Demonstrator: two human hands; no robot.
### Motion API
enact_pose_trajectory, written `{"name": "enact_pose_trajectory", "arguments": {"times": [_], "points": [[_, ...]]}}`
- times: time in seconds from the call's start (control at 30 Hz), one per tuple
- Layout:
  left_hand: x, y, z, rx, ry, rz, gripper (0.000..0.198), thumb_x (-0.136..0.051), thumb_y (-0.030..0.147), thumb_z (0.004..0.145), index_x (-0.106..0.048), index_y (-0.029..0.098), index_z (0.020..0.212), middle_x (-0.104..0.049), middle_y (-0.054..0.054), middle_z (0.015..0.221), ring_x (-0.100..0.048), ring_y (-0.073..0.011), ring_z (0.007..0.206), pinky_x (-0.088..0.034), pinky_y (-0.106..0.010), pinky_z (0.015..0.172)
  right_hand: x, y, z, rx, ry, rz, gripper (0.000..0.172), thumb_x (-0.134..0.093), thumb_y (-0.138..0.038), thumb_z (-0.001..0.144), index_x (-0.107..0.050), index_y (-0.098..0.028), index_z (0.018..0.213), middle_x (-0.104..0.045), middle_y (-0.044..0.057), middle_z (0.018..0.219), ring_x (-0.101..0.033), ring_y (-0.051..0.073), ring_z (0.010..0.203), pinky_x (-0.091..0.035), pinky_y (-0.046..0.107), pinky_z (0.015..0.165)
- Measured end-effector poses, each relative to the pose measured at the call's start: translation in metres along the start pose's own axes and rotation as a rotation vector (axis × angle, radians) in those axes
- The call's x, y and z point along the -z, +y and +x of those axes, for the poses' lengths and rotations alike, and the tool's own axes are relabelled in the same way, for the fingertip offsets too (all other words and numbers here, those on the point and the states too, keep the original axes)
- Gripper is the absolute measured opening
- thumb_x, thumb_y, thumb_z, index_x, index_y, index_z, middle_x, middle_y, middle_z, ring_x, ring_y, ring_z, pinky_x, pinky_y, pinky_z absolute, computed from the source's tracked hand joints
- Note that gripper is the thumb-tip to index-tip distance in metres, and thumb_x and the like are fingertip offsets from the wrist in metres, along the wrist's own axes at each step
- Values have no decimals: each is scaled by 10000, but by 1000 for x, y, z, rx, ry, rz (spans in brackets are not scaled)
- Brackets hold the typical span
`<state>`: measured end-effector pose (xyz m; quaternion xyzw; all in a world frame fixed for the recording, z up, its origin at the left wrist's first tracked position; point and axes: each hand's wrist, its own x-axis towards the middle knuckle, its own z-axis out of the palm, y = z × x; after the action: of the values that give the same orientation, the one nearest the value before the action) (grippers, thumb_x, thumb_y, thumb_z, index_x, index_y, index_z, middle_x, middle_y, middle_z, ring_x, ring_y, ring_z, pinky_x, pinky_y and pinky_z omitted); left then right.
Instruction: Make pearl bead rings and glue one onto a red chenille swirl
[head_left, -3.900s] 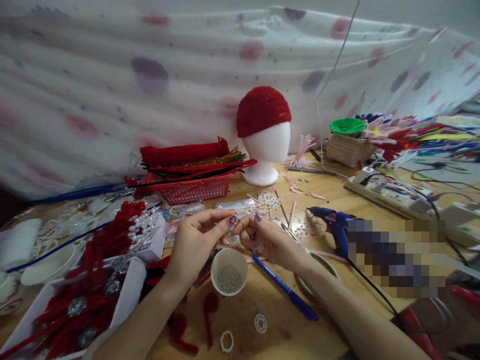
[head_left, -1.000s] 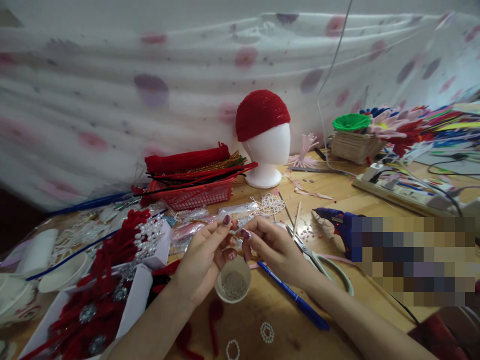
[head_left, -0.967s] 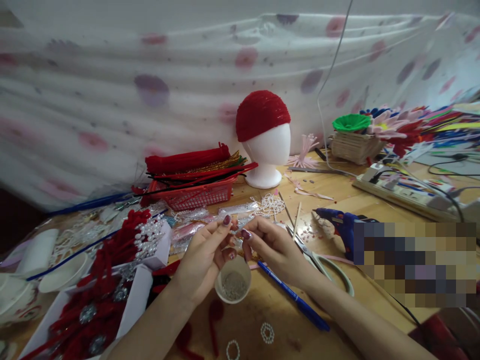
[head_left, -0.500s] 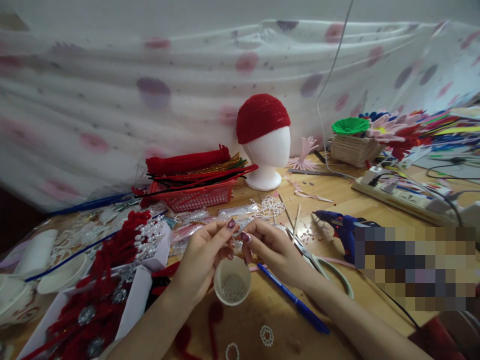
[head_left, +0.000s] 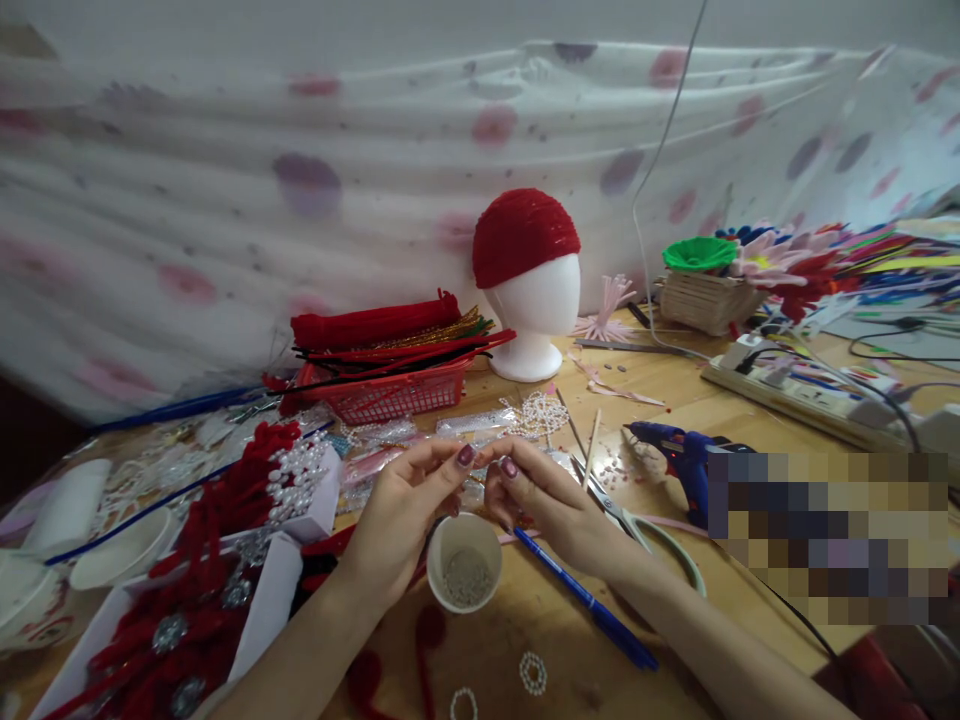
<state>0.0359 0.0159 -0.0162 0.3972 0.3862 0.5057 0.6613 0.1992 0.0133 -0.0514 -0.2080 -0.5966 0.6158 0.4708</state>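
Both hands are raised over the table just behind a small white cup [head_left: 465, 565], which has tiny beads or bits at its bottom. My left hand [head_left: 409, 500] pinches thumb against fingers; whatever sits between them is too small to name. Close beside it, my right hand [head_left: 551, 500] is also closed, its fingertips nearly meeting the left ones. Below the cup lie a ring of white pearl beads [head_left: 533, 674] and another bead loop [head_left: 464, 704]. A blue pen [head_left: 585, 597] rests under my right wrist, near scissors with pale green handles [head_left: 652, 550].
A foam head with a red cap [head_left: 527, 240] stands behind a red basket [head_left: 405, 390] of pipe cleaners. White boxes hold red fuzzy pieces [head_left: 150, 650] and pearl beads [head_left: 300, 480] at left. To the right are a blue glue gun [head_left: 682, 455] and a power strip [head_left: 802, 395] with cables.
My right thumb has drawn slightly back and right from the left fingertips, while the right index finger reaches toward them. The left hand stays nearly in place.
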Motion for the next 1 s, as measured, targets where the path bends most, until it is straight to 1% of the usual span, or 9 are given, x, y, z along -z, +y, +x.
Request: {"name": "enact_pose_trajectory", "arguments": {"times": [0.13, 0.27, 0.33, 0.43, 0.57, 0.67, 0.73, 0.83, 1.0], "points": [[1, -2, 0, 16, -5, -41, 357, -931, 370, 555, -752, 154, 775, -629, 28, 626, -472, -54, 504, -387, -173, 483, 1, -2, 0, 13, 18, -50, 273, -441, -466, 1012, -531, -208, 1012, -467, -41, 679, -375, 98, 561, -307, 259, 538], [0, -1, 1, 116, 8, -200, 301, -927, 280, 575, -739, 162, 779, -678, 22, 697, -549, -68, 540, -470, -180, 514, 1, -3, 2, 39, 25, -36, 253, -511, -441, 987, -483, -208, 891, -443, -60, 630, -342, 93, 536, -284, 256, 519], [-1, -1, 2, 176, 8, -284, 262, -908, 239, 606, -737, 156, 787, -709, 7, 757, -583, -74, 569, -500, -186, 528, -1, -3, 2, 59, 39, -49, 241, -510, -416, 992, -463, -211, 873, -457, -66, 612, -360, 90, 527, -287, 254, 516], [0, -2, 3, 217, -1, -325, 238, -895, 221, 626, -739, 137, 785, -719, -5, 765, -608, -84, 594, -517, -189, 533, -4, -5, 0, 79, 59, -95, 220, -477, -385, 1009, -473, -206, 882, -505, -58, 618, -408, 86, 528, -310, 252, 519], [2, -4, 4, 217, -9, -354, 312, -936, 212, 550, -745, 144, 789, -727, 0, 779, -625, -88, 618, -519, -185, 550, -7, -7, 0, 110, 77, -194, 217, -447, -359, 1022, -475, -207, 870, -527, -56, 611, -447, 85, 527, -346, 254, 530], [2, -5, 2, 263, -37, -369, 333, -942, 246, 550, -745, 168, 807, -713, 7, 765, -626, -93, 627, -504, -190, 561, -8, -7, 0, 114, 84, -242, 227, -437, -370, 1022, -470, -211, 863, -529, -54, 611, -461, 90, 529, -365, 255, 532], [1, -6, 1, 294, -66, -361, 332, -929, 284, 585, -741, 175, 836, -703, 4, 766, -629, -100, 648, -501, -199, 579, -8, -6, -1, 132, 84, -271, 223, -431, -367, 1023, -473, -210, 870, -527, -48, 628, -471, 96, 551, -382, 254, 541], [1, -9, -1, 297, -105, -344, 327, -903, 313, 635, -733, 173, 878, -703, -4, 803, -637, -115, 693, -514, -227, 635, -7, -3, -2, 174, 75, -321, 198, -421, -343, 1026, -476, -212, 887, -525, -41, 645, -480, 102, 570, -397, 257, 550], [-1, -12, -2, 325, -91, -360, 365, -906, 310, 629, -727, 155, 908, -703, -9, 831, -627, -123, 701, -506, -242, 657, -3, -1, -3, 206, 70, -412, 157, -408, -270, 1023, -470, -218, 889, -531, -40, 655, -484, 98, 567, -388, 250, 536]]}}
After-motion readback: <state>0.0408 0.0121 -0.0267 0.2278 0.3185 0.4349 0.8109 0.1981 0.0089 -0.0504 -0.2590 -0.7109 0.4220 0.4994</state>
